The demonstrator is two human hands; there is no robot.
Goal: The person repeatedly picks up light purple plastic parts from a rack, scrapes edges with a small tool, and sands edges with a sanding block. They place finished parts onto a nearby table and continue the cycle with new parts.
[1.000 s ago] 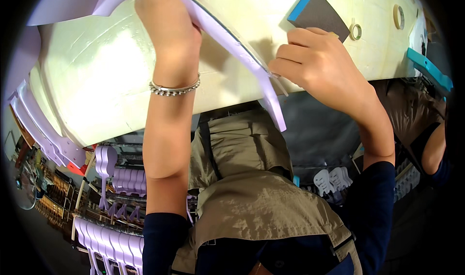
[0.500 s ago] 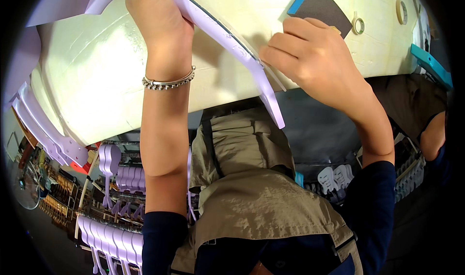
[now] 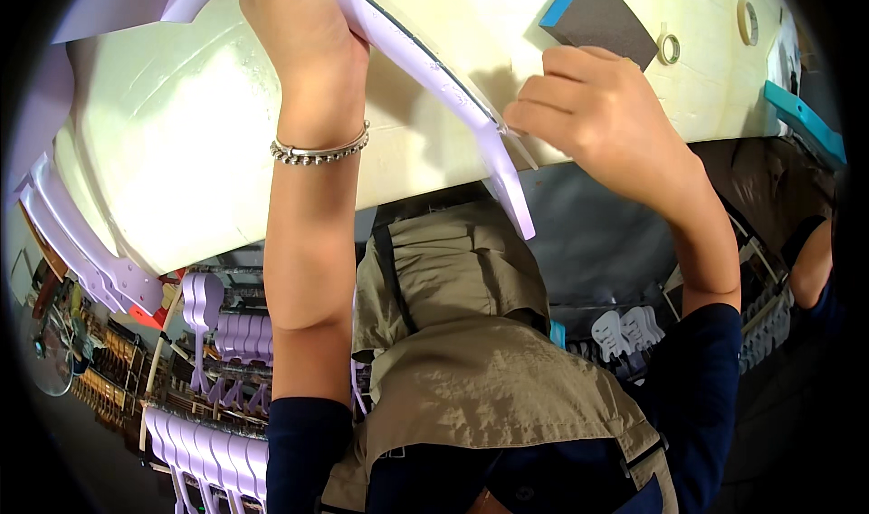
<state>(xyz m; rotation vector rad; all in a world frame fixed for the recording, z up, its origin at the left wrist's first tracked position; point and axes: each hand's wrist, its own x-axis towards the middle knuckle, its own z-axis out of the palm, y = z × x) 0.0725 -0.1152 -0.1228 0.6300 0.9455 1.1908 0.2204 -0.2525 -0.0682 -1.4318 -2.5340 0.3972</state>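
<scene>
A lilac-painted guitar neck (image 3: 407,61) runs slantwise from the upper edge, its headstock (image 3: 511,188) jutting past the table's near edge toward me. My left hand (image 3: 303,16) is wrapped round the neck near the top of the view; some of its fingers are hidden behind it. Along the neck's right side lies a dark edge with a thin pale strip (image 3: 480,93). My right hand (image 3: 588,106) has its fingers bent into a pinch beside the strip's lower end, close to the headstock joint. Whatever is between those fingertips is too small to make out.
On the pale-covered table (image 3: 199,170) lie a grey sanding block with a blue edge (image 3: 602,20), a tape roll (image 3: 669,48) and another tape roll (image 3: 748,22). Lilac guitar parts (image 3: 90,242) stand at left; racks of lilac instruments (image 3: 208,446) are below. A person's arm (image 3: 812,265) shows at right.
My right hand has shifted slightly right and down, away from the neck. The left hand and the neck have moved a little to the right.
</scene>
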